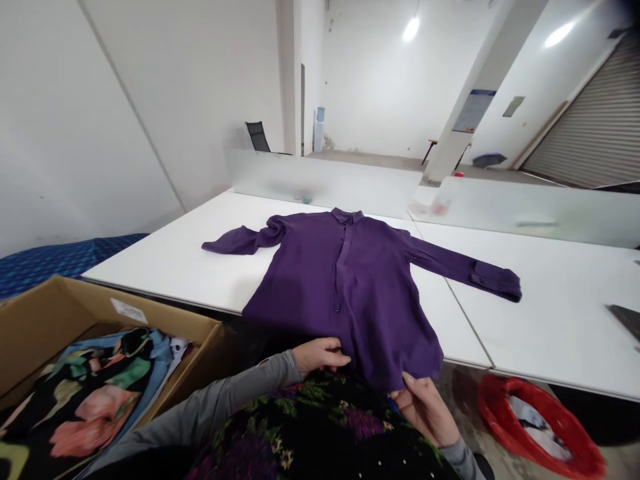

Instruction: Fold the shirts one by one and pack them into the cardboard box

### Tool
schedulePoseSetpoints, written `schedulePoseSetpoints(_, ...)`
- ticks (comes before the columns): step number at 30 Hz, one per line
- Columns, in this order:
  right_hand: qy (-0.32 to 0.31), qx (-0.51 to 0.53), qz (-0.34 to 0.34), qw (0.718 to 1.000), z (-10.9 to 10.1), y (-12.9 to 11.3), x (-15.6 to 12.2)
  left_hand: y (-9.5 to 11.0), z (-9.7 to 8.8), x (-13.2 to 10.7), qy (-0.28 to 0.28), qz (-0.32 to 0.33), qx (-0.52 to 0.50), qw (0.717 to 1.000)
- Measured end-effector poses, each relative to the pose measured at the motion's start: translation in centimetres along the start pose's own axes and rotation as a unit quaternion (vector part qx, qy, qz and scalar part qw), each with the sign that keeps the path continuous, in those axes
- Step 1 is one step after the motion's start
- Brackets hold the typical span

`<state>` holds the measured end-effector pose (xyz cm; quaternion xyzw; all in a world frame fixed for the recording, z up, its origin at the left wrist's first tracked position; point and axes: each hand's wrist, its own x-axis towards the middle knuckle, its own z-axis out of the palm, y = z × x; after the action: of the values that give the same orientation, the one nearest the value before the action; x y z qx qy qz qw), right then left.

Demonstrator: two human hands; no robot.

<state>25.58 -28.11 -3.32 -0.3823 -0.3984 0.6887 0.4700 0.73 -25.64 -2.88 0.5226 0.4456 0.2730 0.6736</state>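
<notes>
A purple long-sleeved button-front shirt (313, 273) lies front up across a white table (175, 260), collar at the far side and sleeves spread to both sides. Its lower hem hangs over the near edge towards me. My left hand (320, 355) is closed at the hem near the middle, its fingertips partly hidden by the fabric. Further right, my right hand (427, 407) pinches the hem between thumb and fingers. The left sleeve in view is bunched near the shoulder, while the one on the right stretches out fairly straight.
A cardboard box (195, 333) with folded clothes, a floral one on top, stands at the left. Below the table at right is a red bag-lined bin (540, 427) with white cloth inside. Frosted dividers (325, 183) line the table's back. A dark flat object (625, 320) rests at the right edge.
</notes>
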Motion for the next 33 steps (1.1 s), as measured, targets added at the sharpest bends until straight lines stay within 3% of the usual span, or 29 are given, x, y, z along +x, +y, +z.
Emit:
schedulePoseSetpoints(4, 0.022, 0.002, 0.020, 1.000, -0.4, 0.1, 0.0, 0.2, 0.0, -0.6, 0.026, 0.027, -0.093, 0.995)
schedulePoseSetpoints(6, 0.041, -0.027, 0.042, 0.998, -1.3, 0.7, 0.4, 0.3, -0.1, -1.0, 0.054, 0.057, -0.064, 0.995)
schedulePoseSetpoints(9, 0.047, -0.093, 0.106, 0.989, -3.2, 2.2, 1.3, -0.2, -0.7, -1.5, 0.147, 0.069, 0.142, 0.977)
schedulePoseSetpoints(12, 0.056, -0.167, 0.114, 0.978, -5.4, 2.8, 1.4, -0.7, -1.6, -2.5, 0.203, -0.003, 0.352, 0.914)
schedulePoseSetpoints(15, 0.009, -0.316, 0.135, 0.939, -6.8, 0.6, 0.7, 0.6, -2.3, -4.0, 0.178, -0.019, 0.444, 0.878)
schedulePoseSetpoints(17, -0.060, -0.391, 0.151, 0.906, -6.7, -2.4, 0.3, 3.1, -2.6, -4.5, 0.186, 0.055, 0.463, 0.865)
schedulePoseSetpoints(18, -0.078, -0.411, 0.127, 0.900, -6.3, -3.9, 0.3, 4.6, -2.7, -4.3, 0.199, 0.105, 0.468, 0.855)
schedulePoseSetpoints(21, -0.011, -0.453, -0.069, 0.889, -4.4, -7.4, 1.5, 9.0, -3.5, -1.4, 0.230, 0.240, 0.495, 0.803)
schedulePoseSetpoints(23, 0.043, -0.491, -0.187, 0.850, -3.7, -8.2, 3.0, 10.6, -4.5, 2.0, 0.221, 0.300, 0.518, 0.770)
schedulePoseSetpoints(25, 0.047, -0.537, -0.236, 0.809, -4.0, -8.1, 4.5, 10.7, -5.9, 5.6, 0.195, 0.309, 0.554, 0.748)
schedulePoseSetpoints(27, 0.038, -0.570, -0.231, 0.787, -5.6, -8.2, 5.7, 9.7, -7.3, 8.3, 0.169, 0.266, 0.598, 0.737)
schedulePoseSetpoints(29, 0.069, -0.574, -0.192, 0.793, -8.3, -9.1, 6.8, 8.6, -8.3, 9.8, 0.141, 0.214, 0.629, 0.734)
schedulePoseSetpoints(31, 0.151, -0.538, -0.135, 0.818, -11.8, -11.1, 8.3, 8.3, -8.9, 10.6, 0.137, 0.195, 0.638, 0.733)
schedulePoseSetpoints(33, 0.283, -0.475, -0.104, 0.827, -15.7, -13.9, 10.5, 9.2, -9.0, 11.3, 0.167, 0.209, 0.634, 0.725)
